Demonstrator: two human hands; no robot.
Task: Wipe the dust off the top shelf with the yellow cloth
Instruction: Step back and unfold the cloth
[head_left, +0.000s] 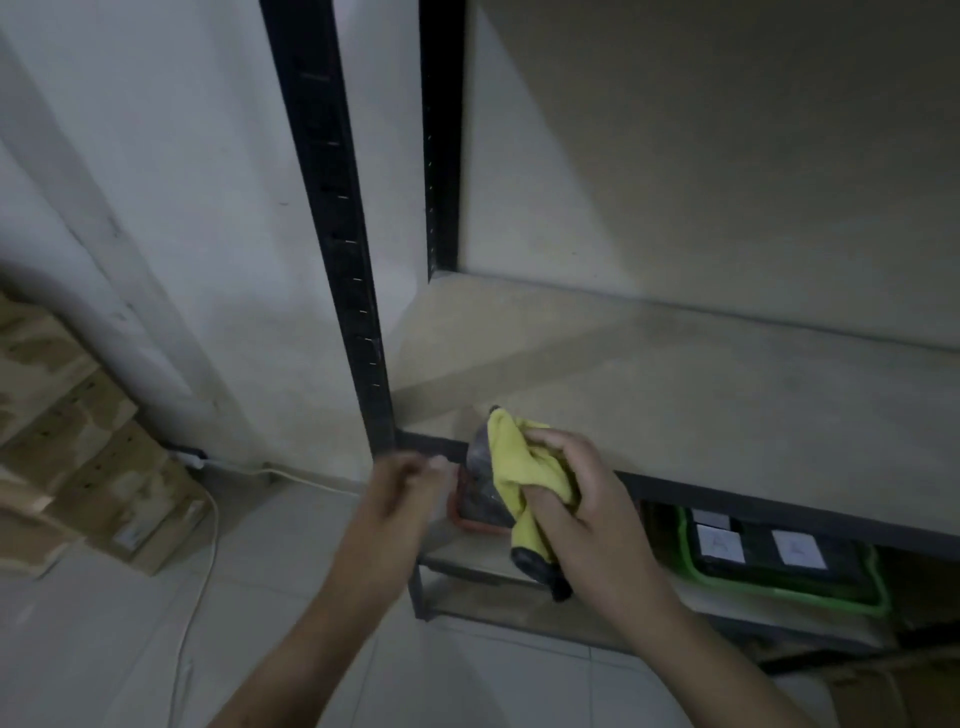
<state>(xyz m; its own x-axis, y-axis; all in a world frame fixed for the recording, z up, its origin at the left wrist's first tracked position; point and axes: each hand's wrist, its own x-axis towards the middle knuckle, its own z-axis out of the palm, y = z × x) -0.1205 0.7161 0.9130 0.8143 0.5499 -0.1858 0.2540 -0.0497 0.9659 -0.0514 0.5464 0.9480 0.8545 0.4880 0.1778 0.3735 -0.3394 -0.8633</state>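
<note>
Against a pale wall, the shelf (701, 395) filled the frame's right. At its front edge, lower centre, the right hand (582, 509) gripped the bunched yellow cloth (514, 457). The blurred left hand (395, 499) hovered beside it, its grip unreadable.

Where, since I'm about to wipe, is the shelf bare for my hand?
Shelf bare from back wall to front rail, right of the post. Crowded only at its front-left corner: right hand gripping cloth, left hand beside.
</note>
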